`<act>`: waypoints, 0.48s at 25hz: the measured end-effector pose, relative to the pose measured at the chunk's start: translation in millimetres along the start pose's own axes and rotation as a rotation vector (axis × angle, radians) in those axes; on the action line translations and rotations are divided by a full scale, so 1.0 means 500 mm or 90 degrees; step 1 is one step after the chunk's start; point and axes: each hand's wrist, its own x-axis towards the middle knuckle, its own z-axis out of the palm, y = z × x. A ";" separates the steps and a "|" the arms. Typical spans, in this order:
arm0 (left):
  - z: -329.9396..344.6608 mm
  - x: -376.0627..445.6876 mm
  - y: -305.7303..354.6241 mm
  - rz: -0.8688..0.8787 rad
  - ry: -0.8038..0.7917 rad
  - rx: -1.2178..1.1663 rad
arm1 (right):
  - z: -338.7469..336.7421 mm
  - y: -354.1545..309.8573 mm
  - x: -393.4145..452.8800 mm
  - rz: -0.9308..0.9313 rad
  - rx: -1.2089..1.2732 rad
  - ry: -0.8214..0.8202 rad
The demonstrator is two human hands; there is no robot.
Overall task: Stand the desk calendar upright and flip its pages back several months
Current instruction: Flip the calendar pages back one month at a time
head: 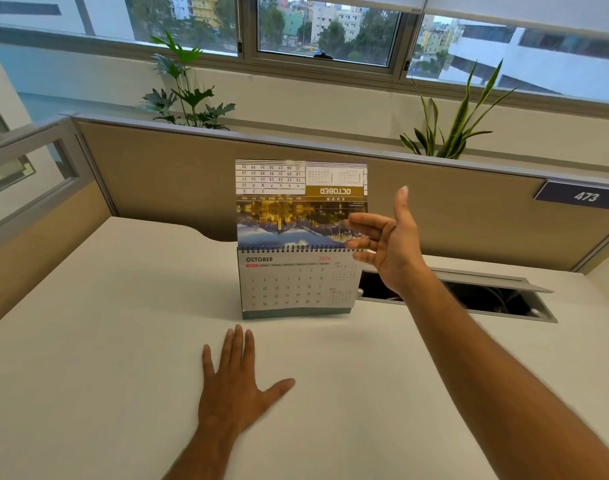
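The spiral-bound desk calendar (298, 287) stands upright on the white desk (105, 341), its front page reading OCTOBER 2026. One page (296, 202) is raised straight up above the spiral, upside down, showing an OCTOBER grid and a city photo. My right hand (386, 244) is at the raised page's right edge, fingertips touching or pinching it, thumb pointing up. My left hand (237, 379) lies flat, fingers spread, on the desk in front of the calendar, not touching it.
A tan partition (157, 174) runs behind the desk, with a "473" sign (581, 196) at the right. An open cable slot (469, 296) is set in the desk right of the calendar. Two plants (185, 88) stand behind the partition under the windows.
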 end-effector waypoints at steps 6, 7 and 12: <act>0.001 0.002 -0.001 -0.001 0.000 0.008 | -0.020 0.060 0.004 -0.094 -0.040 0.148; 0.001 0.002 -0.001 -0.001 -0.001 0.010 | -0.028 0.080 0.000 -0.120 -0.047 0.213; 0.002 0.004 -0.001 -0.001 -0.005 0.013 | -0.070 0.212 -0.016 -0.009 -0.235 0.278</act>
